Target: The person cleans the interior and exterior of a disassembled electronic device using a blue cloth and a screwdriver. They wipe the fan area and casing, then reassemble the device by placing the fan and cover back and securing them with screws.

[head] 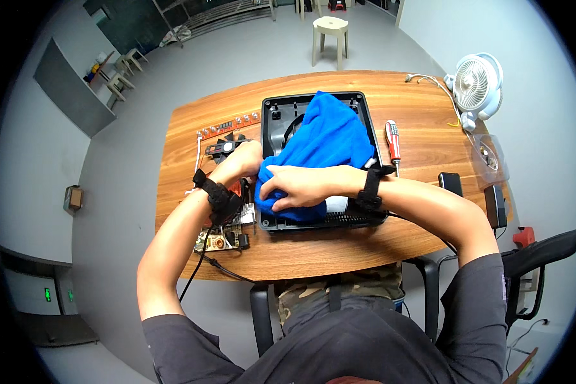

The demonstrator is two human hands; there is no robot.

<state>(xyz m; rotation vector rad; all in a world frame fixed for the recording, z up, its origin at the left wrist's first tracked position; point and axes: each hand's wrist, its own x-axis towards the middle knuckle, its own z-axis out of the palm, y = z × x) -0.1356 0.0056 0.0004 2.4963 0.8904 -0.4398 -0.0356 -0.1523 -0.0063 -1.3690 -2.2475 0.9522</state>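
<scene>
A bright blue cloth [333,129] lies bunched over a black plastic housing [267,144] on the wooden table. My right hand [300,187] grips the cloth's lower left part, fingers curled into its folds. At the housing's left edge is my left hand [249,157], beside the cloth; its fingertips are hidden, so its hold cannot be told. Left of the housing lie a small black fan [227,147], a strip circuit board [228,126] with a digit display, and a green circuit board [217,241] with a coil. A red-and-white-handled screwdriver [392,139] rests to the right.
A white desk fan [475,84] with its cable stands at the table's far right corner. Near the right edge are a clear plastic box [487,158] with small parts and two black devices [450,183]. Wrist straps with black cables are on both my arms. A stool [330,26] stands beyond the table.
</scene>
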